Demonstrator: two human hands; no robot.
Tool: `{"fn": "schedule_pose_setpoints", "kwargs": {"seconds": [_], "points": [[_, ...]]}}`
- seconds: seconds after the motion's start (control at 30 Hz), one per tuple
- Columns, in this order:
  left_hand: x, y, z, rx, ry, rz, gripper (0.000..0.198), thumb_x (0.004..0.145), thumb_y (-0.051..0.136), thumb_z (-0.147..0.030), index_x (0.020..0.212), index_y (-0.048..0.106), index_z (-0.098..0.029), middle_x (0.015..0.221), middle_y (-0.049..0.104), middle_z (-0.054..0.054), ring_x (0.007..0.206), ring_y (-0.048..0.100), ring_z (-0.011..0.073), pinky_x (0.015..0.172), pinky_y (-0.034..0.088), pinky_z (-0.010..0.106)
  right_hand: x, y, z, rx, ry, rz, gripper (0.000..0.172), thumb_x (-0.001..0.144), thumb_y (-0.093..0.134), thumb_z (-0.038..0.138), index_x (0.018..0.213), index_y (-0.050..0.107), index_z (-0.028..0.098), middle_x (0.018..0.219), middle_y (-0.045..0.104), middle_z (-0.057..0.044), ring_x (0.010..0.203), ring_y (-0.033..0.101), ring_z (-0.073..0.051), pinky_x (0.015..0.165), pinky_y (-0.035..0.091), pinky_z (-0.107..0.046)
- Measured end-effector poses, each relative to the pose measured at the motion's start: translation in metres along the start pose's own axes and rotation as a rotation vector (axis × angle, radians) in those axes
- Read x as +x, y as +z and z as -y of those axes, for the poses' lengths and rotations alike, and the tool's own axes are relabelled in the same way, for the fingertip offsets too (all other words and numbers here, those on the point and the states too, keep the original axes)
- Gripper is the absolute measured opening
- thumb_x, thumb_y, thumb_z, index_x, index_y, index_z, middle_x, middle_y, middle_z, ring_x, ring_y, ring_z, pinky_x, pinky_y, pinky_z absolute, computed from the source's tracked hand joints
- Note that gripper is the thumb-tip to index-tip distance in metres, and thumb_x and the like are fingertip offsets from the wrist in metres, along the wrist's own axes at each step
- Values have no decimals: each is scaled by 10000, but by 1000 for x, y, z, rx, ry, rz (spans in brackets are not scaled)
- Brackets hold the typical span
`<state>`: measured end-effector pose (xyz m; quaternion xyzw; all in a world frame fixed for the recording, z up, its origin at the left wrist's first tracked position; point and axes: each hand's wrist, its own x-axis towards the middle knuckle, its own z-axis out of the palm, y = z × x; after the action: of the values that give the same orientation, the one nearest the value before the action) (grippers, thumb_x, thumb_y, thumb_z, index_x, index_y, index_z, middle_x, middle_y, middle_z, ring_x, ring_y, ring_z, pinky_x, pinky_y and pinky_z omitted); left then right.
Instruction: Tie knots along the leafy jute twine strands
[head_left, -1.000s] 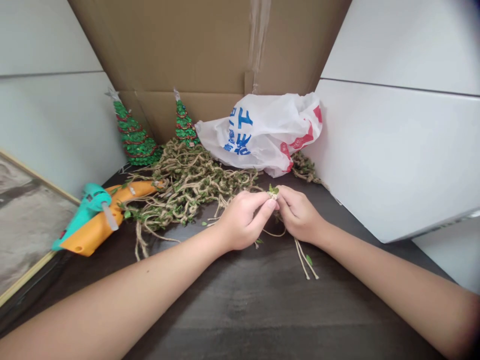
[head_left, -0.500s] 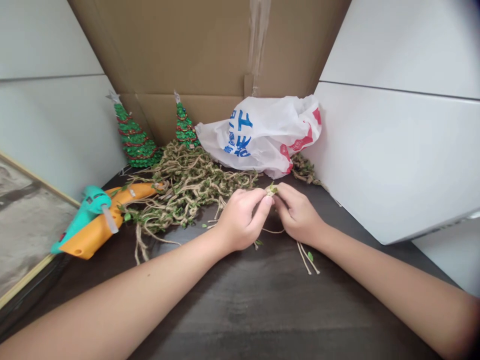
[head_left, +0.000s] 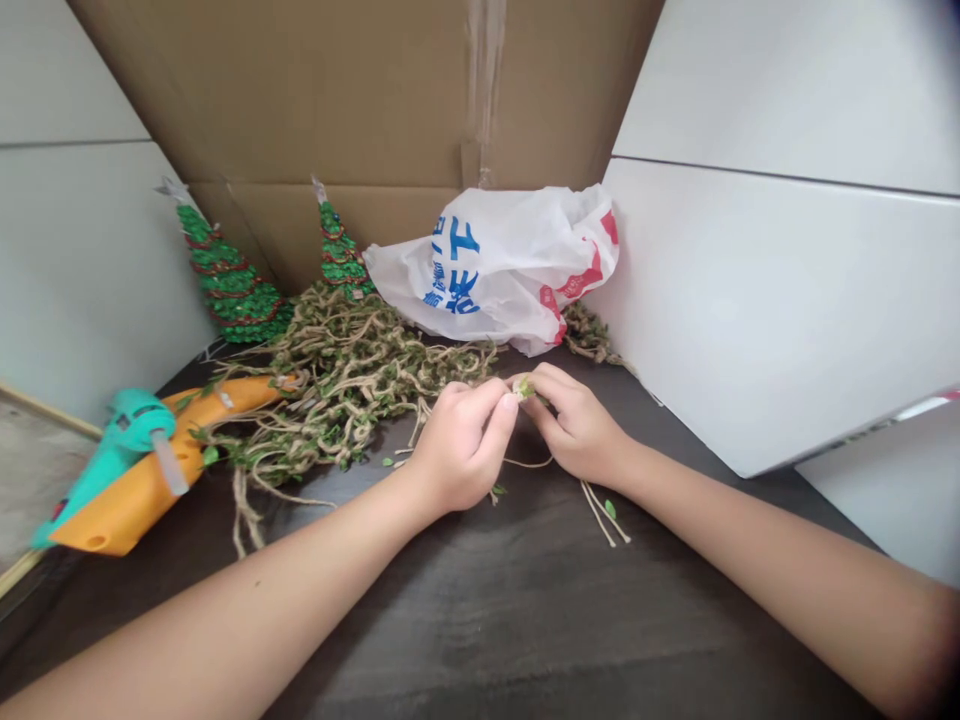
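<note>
One leafy jute end (head_left: 523,388), pinched from both sides

Both hands work just in front of the white plastic carrier bag (head_left: 491,265), which has blue and red print and sits slumped against the back. The left hand (head_left: 457,450) and the right hand (head_left: 577,435) are close together, fingers curled, their fingertips meeting on the leafy jute end, so the grip is clamped; the small green leaves there show between the tips. The leafy jute end lies just below the bag's front corner, held up off the dark wood-grain tabletop (head_left: 480,625).

Two pale twine tails (head_left: 604,512) with a leaf on them rest on the tabletop nearer the viewer than the bag, below the right hand. To the left of the bag spreads a tangled heap of leaf-studded jute vine (head_left: 345,385) – a smaller clump (head_left: 589,333) pokes out at the bag's right. Two green sequinned miniature Christmas trees (head_left: 229,275) (head_left: 339,250) stand behind the heap, left of the bag. Further left, well apart from it, a teal hot glue gun (head_left: 127,440) lies against an orange curved object (head_left: 142,505). A cardboard panel (head_left: 300,100) rises behind the bag, and a white board (head_left: 772,300) stands at its right.
</note>
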<state>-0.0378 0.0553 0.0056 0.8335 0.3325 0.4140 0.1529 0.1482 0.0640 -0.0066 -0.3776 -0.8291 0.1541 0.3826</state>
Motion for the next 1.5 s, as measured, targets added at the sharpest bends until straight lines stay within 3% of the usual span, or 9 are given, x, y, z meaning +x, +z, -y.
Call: {"fn": "schedule_pose_setpoints", "kwargs": {"seconds": [0.2,0.37,0.57,0.73,0.9,1.2,1.4,1.5], "points": [[1,4,-1,138,-26,163,311,1038,342,-283,786,499,-189,837,686,25,736,598,164,770,383,362,-1,1,-2,15,-12,37,271,940,440,104,1115,617,212,975,583,-63,899,579,-204,820,490,-360],[3,4,-4,267,-133,171,245,1032,389,-348,905,531,-194,900,711,31,843,646,209,837,376,395,-1,0,0,-25,24,79,201,917,419,86,973,574,201,919,530,-46,848,538,-197,774,448,-347],[2,5,-2,264,-131,163,174,1032,406,-351,1019,495,-203,996,714,35,912,661,223,910,387,426,-2,1,0,-186,49,134,168,959,377,147,812,427,213,855,505,-29,782,478,-191,737,377,-357],[0,8,2,237,-141,165,177,1039,391,-345,1109,468,-201,999,714,51,929,662,236,917,421,438,-3,0,1,-170,29,157,214,969,347,161,775,417,215,816,522,-33,793,488,-204,777,378,-381],[1,8,4,147,-93,202,270,1047,361,-285,1299,418,-208,1213,690,84,1048,666,232,919,438,424,-5,-1,0,-140,14,165,225,983,359,190,800,491,203,856,590,-46,844,514,-213,819,365,-396],[1,9,6,177,-66,180,254,1041,357,-237,1228,525,-205,1167,725,59,1025,692,235,911,435,424,-1,-1,4,-109,51,135,325,929,485,219,621,386,196,644,467,5,680,448,-163,698,315,-338],[1,8,6,169,-70,180,261,1032,366,-207,1220,547,-215,1210,719,54,1087,680,232,933,428,423,-1,-3,1,-63,65,156,199,905,450,168,712,498,186,749,550,-24,763,496,-182,738,332,-351],[1,8,6,162,-98,141,261,1031,372,-203,1234,534,-222,1174,729,42,1040,690,218,932,428,416,-1,-3,2,-41,59,134,213,902,446,160,692,473,188,736,537,-17,744,488,-174,725,333,-342]]}}
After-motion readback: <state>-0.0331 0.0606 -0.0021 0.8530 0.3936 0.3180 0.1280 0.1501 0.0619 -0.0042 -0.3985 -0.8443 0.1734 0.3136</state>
